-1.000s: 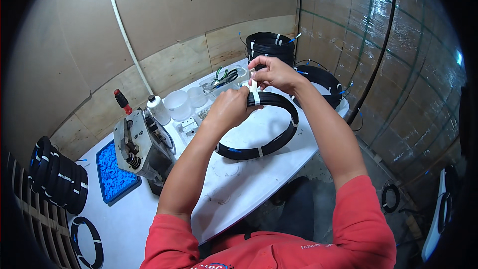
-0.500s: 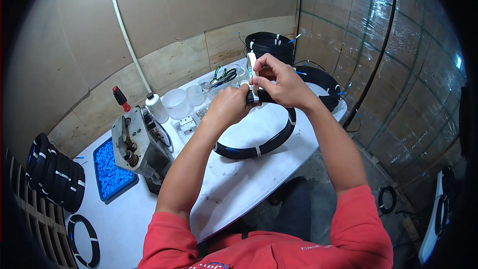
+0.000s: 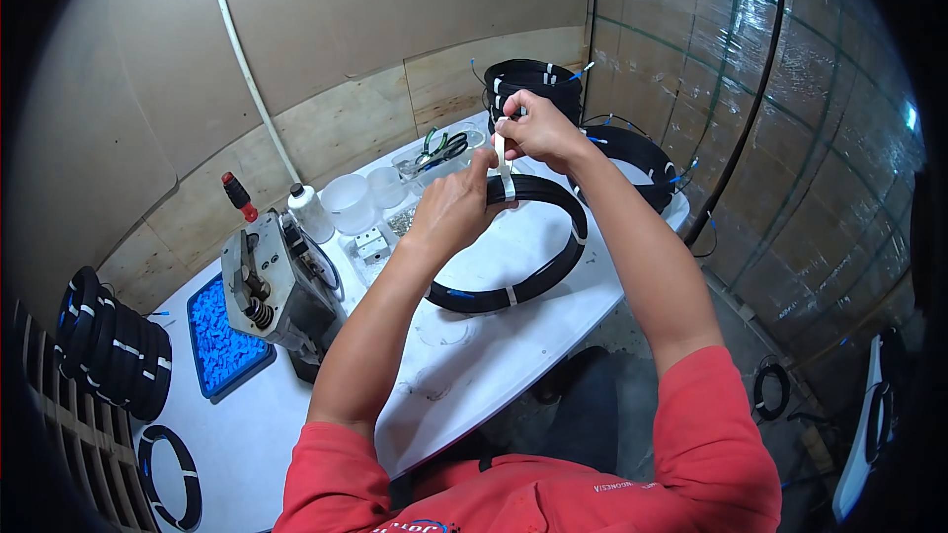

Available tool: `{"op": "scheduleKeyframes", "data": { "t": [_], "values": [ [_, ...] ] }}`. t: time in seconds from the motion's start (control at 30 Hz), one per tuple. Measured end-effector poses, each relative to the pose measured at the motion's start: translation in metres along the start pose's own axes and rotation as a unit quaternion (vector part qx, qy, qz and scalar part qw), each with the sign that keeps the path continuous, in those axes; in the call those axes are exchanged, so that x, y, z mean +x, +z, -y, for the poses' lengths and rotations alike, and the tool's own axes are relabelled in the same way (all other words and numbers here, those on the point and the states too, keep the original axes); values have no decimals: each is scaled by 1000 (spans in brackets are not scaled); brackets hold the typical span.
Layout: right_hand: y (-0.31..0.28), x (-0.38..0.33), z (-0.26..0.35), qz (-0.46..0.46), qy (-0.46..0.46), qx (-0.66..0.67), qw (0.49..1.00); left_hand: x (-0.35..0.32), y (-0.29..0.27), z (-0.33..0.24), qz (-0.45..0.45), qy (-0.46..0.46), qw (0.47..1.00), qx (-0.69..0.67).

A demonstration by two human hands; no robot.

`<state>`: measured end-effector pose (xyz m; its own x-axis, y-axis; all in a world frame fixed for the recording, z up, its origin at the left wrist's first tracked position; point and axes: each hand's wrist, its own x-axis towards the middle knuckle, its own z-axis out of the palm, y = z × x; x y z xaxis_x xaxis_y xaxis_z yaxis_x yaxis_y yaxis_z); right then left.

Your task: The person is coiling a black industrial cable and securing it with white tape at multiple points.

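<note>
A coil of black cable (image 3: 567,263) is tilted up over the white table, banded with white tape in several places. My left hand (image 3: 450,199) is closed on the coil's far left part, thumb pointing up. Above the coil, my right hand (image 3: 545,132) pinches white tape (image 3: 505,170), which runs from the coil's top up to my fingers. The tape seems to come off a roll seen edge-on, partly hidden by the fingers.
Black cable coils (image 3: 533,79) are stacked at the back, with another coil (image 3: 642,156) at right. A metal machine (image 3: 281,281), a tray of blue pieces (image 3: 219,336), clear tubs (image 3: 350,202) and pliers (image 3: 432,144) stand left. More coils (image 3: 114,345) lie far left.
My right hand has risen slightly and moved left, drawing the tape up from the coil. A longer white strip now shows between coil and fingers. My left hand stays on the coil.
</note>
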<state>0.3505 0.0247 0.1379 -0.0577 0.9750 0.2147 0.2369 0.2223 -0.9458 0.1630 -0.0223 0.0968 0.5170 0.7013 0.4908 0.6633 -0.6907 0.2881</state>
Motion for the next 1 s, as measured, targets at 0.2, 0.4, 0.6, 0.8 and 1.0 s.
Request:
{"op": "scheduleKeyframes", "data": {
  "t": [0.2,0.4,0.6,0.8,1.0],
  "values": [
    [4,2,-2,-4,19,-4,1000,-6,6,8,-30,65,995,67],
    [5,2,0,9,-14,19,1000,-7,11,22,-76,101,992,-1],
    [5,-4,12,23,-28,-9,999,-4,11,20,-66,90,994,6],
    [3,-17,21,49,-102,-35,993,4,12,18,-40,48,998,29],
    [2,-43,29,51,-196,-116,972,10,11,18,-19,28,999,30]
  ]
}}
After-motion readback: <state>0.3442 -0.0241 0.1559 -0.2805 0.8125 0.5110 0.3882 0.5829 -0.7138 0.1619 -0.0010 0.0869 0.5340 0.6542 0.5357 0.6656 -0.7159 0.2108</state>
